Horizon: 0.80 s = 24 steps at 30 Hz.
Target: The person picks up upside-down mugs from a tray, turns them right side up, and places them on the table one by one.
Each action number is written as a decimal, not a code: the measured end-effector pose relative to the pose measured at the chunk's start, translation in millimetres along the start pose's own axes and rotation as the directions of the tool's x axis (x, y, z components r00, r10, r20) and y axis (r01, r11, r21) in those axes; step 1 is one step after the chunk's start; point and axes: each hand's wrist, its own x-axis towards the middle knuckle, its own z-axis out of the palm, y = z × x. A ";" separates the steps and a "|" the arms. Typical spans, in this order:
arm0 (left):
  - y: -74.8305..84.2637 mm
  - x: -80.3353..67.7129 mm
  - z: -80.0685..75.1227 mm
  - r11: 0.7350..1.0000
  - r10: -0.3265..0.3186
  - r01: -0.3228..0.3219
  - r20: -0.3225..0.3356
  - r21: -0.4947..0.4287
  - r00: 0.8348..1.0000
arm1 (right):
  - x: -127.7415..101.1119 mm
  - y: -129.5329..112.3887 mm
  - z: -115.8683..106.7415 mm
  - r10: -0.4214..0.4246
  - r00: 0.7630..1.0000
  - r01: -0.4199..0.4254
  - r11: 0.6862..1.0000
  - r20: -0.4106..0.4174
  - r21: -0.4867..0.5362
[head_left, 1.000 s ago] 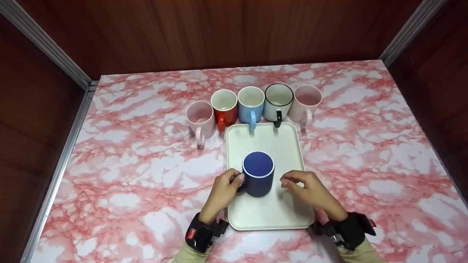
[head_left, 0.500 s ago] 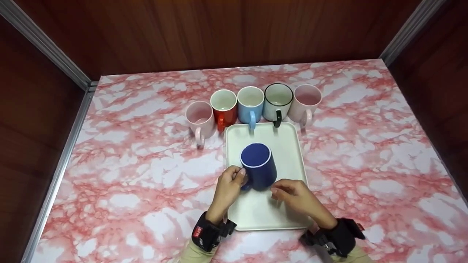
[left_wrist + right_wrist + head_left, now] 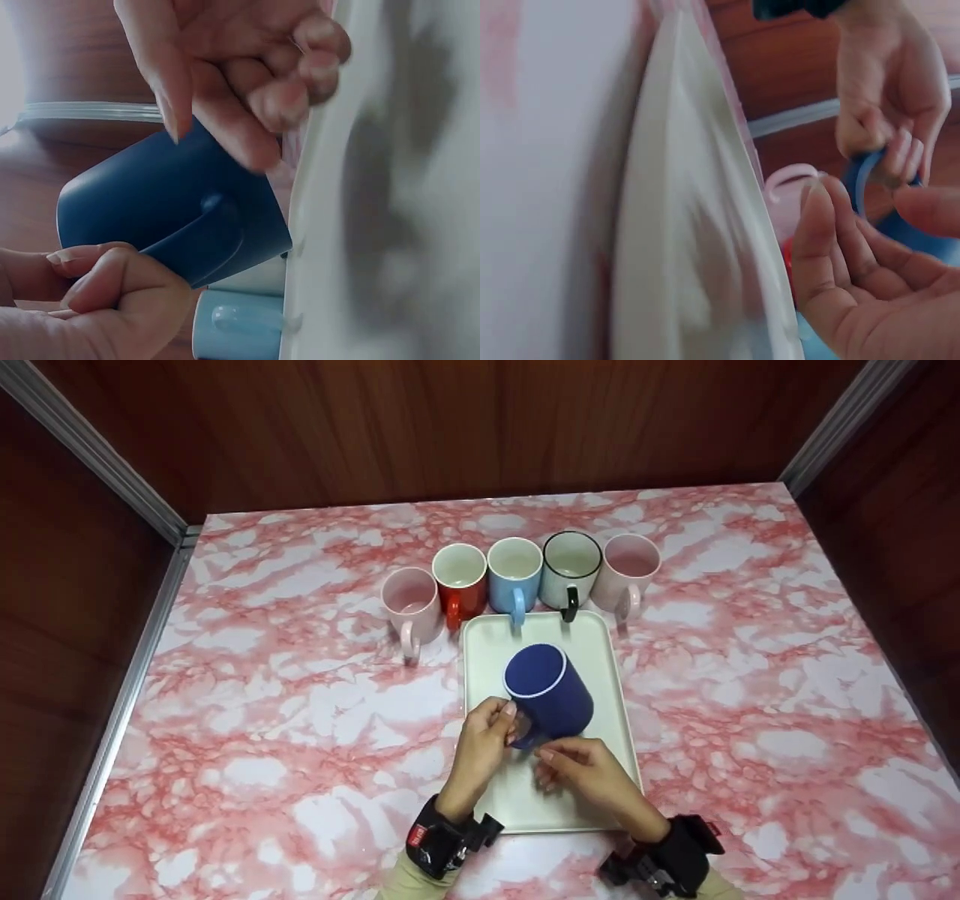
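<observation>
A dark blue mug with a white rim leans over the cream tray, its mouth tipped toward the left. My left hand grips the mug's handle between thumb and fingers. In the left wrist view, the mug's base edge comes close to the tray surface. My right hand, fingers loosely bent and holding nothing, is just in front of the mug near the handle side. In the right wrist view its fingertips overlap the blue handle.
Behind the tray stands a row of mugs: a pink mug, a red mug, a light blue mug, a white mug with black rim and another pink mug. Wooden panels enclose the marbled tabletop.
The blue mug goes from upright to tilted, moving slightly right and away with my left hand. My right hand moves left and nearer my body, from beside the mug to in front of it.
</observation>
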 end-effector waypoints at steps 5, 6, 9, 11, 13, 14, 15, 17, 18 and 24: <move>4.7 -2.5 8.6 0.993 -0.054 0.055 0.017 -0.108 0.998 | 1.6 2.2 10.4 0.027 0.998 -0.016 0.976 -0.049 0.218; 4.9 -2.8 10.4 0.989 -0.063 0.065 0.020 -0.136 0.998 | 1.6 3.1 12.7 0.036 0.997 -0.015 0.963 -0.071 0.271; 4.1 -3.9 15.9 0.964 -0.097 0.101 0.029 -0.247 0.995 | 1.1 7.2 19.6 0.070 0.985 0.006 0.901 -0.158 0.435; 2.7 -4.5 19.1 0.942 -0.121 0.126 0.038 -0.312 0.992 | 0.7 10.1 24.0 0.084 0.973 0.041 0.857 -0.217 0.514; 1.4 -5.0 21.7 0.921 -0.141 0.149 0.048 -0.359 0.989 | 0.5 12.5 27.3 0.087 0.959 0.082 0.825 -0.269 0.559; 0.5 -5.1 22.8 0.914 -0.147 0.156 0.052 -0.374 0.988 | 0.2 13.3 28.8 0.084 0.952 0.104 0.814 -0.293 0.572; -0.3 -5.3 23.8 0.911 -0.148 0.158 0.055 -0.381 0.987 | -0.1 14.1 29.9 0.076 0.947 0.127 0.805 -0.313 0.579; -1.4 -5.7 25.7 0.906 -0.148 0.160 0.063 -0.392 0.987 | -1.1 15.4 31.7 0.056 0.935 0.171 0.794 -0.350 0.584; -1.9 -5.9 26.5 0.905 -0.146 0.161 0.067 -0.394 0.987 | -1.6 15.9 32.5 0.045 0.930 0.192 0.787 -0.365 0.587; -5.6 -6.5 29.4 0.907 -0.148 0.170 0.087 -0.386 0.985 | -4.3 17.5 34.9 0.015 0.897 0.272 0.770 -0.442 0.578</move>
